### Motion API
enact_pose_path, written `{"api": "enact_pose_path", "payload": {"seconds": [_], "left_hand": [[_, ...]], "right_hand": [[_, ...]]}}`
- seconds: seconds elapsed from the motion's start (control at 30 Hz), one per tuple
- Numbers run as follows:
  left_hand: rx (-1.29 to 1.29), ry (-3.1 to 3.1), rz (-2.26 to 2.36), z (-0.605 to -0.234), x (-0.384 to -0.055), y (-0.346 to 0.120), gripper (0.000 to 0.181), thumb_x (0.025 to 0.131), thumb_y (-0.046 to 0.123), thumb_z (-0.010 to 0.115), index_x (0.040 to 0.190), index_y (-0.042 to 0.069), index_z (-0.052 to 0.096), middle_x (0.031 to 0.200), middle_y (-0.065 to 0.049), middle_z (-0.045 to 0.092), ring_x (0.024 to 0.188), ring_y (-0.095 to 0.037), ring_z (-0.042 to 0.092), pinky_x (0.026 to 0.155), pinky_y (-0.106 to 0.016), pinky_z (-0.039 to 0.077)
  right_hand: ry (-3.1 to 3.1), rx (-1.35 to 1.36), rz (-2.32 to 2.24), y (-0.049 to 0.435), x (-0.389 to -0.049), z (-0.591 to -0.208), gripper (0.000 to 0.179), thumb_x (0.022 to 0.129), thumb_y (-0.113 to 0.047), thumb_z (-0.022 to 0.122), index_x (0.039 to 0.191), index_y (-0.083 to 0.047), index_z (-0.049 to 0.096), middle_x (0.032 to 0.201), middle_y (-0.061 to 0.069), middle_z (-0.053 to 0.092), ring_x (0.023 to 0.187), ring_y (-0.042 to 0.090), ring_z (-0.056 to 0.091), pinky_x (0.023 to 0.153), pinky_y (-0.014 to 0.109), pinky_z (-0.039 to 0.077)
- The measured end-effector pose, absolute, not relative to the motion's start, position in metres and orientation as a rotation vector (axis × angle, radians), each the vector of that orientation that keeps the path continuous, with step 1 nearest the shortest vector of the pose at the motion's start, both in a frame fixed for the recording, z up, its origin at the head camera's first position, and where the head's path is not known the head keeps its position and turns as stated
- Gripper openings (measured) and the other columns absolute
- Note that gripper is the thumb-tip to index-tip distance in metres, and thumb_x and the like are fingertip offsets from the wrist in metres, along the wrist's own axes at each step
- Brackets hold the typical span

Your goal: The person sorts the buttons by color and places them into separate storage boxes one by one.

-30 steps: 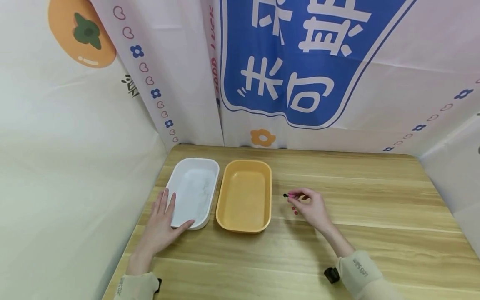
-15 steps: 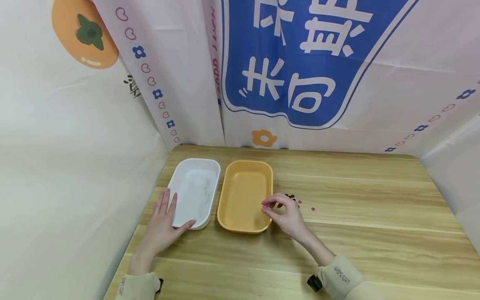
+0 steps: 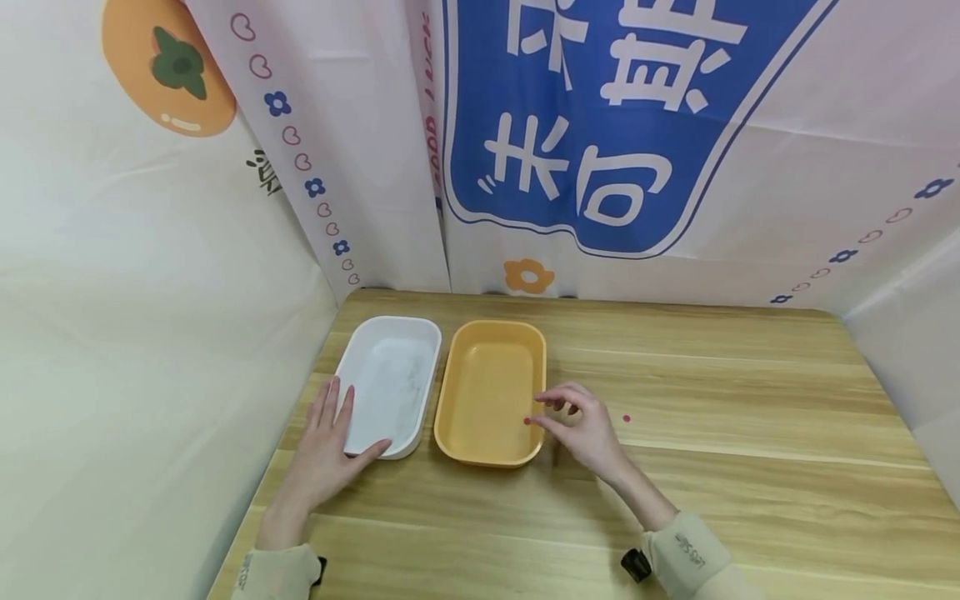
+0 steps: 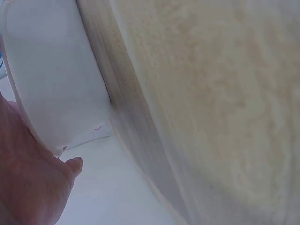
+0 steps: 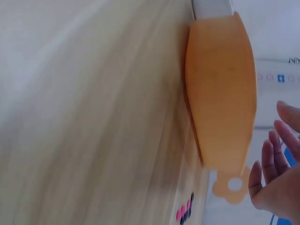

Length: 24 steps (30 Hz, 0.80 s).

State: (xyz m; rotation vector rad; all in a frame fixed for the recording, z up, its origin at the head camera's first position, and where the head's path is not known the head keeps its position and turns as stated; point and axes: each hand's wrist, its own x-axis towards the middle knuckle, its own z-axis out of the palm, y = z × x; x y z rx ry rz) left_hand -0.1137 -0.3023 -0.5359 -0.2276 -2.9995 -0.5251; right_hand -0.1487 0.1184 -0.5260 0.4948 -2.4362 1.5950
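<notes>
L hand [image 3: 324, 444] splayed on wht tray [image 3: 390, 375], R hand [image 3: 588, 431], fingers apart, partly blocking ylw tray [image 3: 491, 387], red bead [image 3: 627, 418] nearby

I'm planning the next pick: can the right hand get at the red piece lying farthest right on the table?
Probably yes: in the head view, the red piece lies uncovered on the table beside the right hand, with nothing visible between them.
</notes>
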Motion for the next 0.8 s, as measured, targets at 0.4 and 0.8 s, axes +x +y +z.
{"api": "enact_pose_path", "payload": {"seconds": [0.4,0.8], "left_hand": [[-0.233,-2.988,-0.534,-0.538,-0.114,-0.304,0.111,0.096,0.06,0.076,0.17,-0.008,0.028,0.182,-0.032,0.01,0.17,-0.052,0.008,0.135,-0.071,0.018],[-0.231,-2.993,-0.533,-0.536,-0.114,-0.303,0.11,0.096,0.059,0.076,0.169,-0.007,0.029,0.182,-0.032,0.01,0.17,-0.052,0.009,0.135,-0.072,0.019]], "right_hand": [[-2.472,0.296,1.575,0.164,-0.153,-0.534,0.026,0.088,0.003,0.087,0.113,0.003,0.08,0.094,0.019,0.074,0.083,0.012,0.064,0.072,0.02,0.05],[-2.559,0.255,1.549,0.201,-0.155,-0.537,0.033,0.089,-0.002,0.088,0.12,0.004,0.078,0.096,0.015,0.072,0.084,0.0,0.058,0.068,0.016,0.051]]}}
